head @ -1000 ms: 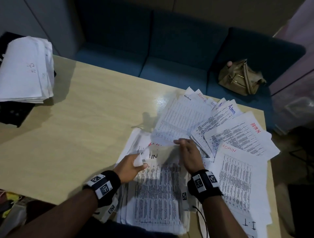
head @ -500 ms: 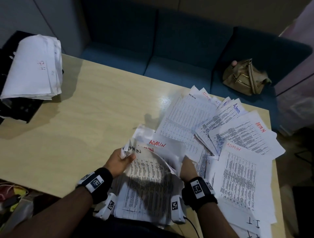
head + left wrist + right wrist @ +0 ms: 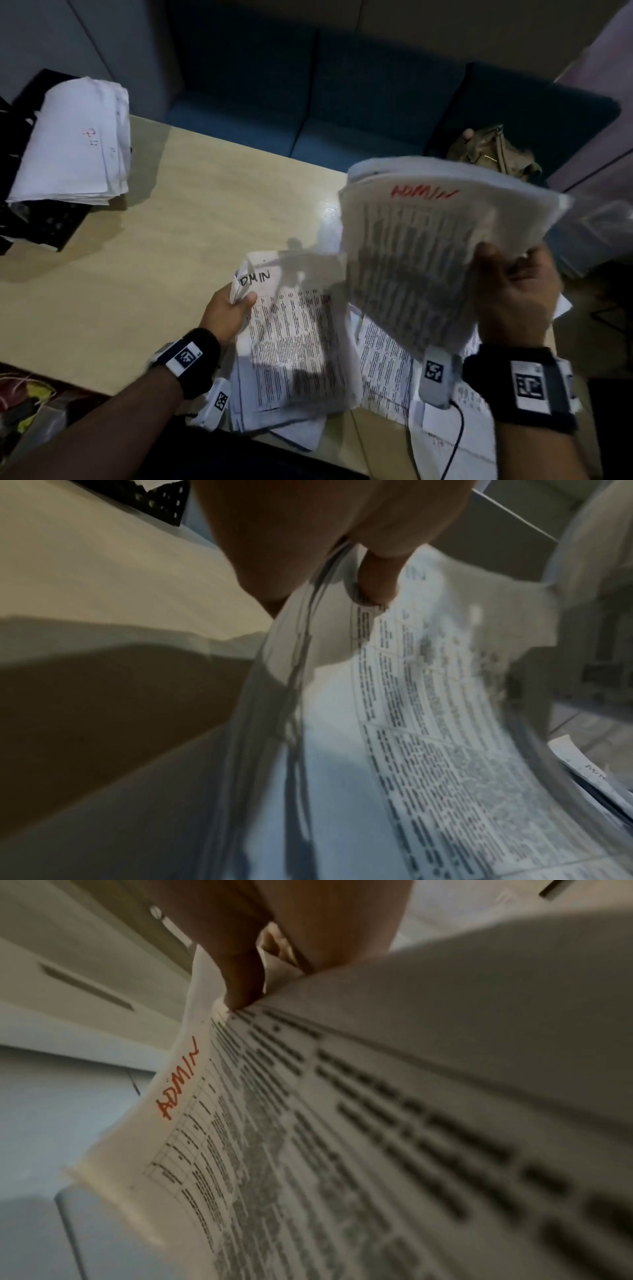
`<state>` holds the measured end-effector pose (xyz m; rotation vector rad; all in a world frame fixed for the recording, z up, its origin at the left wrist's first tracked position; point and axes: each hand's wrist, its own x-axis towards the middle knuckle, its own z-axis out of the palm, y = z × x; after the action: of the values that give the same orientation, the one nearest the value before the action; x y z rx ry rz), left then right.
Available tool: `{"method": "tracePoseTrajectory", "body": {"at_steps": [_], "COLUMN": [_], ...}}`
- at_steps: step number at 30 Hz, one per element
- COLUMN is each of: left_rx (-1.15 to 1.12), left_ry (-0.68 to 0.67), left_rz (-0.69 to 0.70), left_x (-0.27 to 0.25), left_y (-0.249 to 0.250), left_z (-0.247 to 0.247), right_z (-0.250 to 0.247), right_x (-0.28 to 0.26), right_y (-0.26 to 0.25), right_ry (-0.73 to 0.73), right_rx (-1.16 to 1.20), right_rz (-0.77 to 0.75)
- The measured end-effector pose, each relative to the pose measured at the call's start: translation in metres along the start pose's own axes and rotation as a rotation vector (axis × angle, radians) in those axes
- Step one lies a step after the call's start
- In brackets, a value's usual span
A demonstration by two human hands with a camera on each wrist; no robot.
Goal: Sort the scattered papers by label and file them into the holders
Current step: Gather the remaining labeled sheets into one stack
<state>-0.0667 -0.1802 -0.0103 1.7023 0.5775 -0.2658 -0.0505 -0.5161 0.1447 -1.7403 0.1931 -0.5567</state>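
Holding a raised sheaf of ADMIN papers (image 3: 442, 240) by its lower corner, the right hand (image 3: 513, 294) has thumb and fingers clamped on it; the left hand (image 3: 229, 311) pinches the corner of the ADMIN stack (image 3: 294, 339) lying on the tabletop (image 3: 171, 240) just left of the sheaf. Judged light, floppy and prone to fanning, the sheets want a full-edge hold.

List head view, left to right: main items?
Filed paper stack → left hand gripping black-labelled ADMIN sheets → red-labelled ADMIN bundle → right hand holding it.
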Motion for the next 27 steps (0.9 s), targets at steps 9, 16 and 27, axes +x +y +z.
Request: {"method": "tracePoseTrajectory", "body": {"at_steps": [9, 16, 27], "left_rx": [0.152, 0.083, 0.180], "left_ry": [-0.019, -0.058, -0.177], "left_rz": [0.073, 0.102, 0.090], "left_x": [0.010, 0.008, -0.005], "left_y": [0.009, 0.017, 0.023], "left_z": [0.007, 0.021, 0.042], "right_z": [-0.007, 0.046, 0.098], "right_x": [-0.010, -0.048, -0.075], "right_y": [0.017, 0.096, 0.147], "right_ry": [-0.020, -0.329, -0.383], "right_rx": [0.005, -0.244, -0.494], "right_rz": [0.147, 0.404, 0.484]}}
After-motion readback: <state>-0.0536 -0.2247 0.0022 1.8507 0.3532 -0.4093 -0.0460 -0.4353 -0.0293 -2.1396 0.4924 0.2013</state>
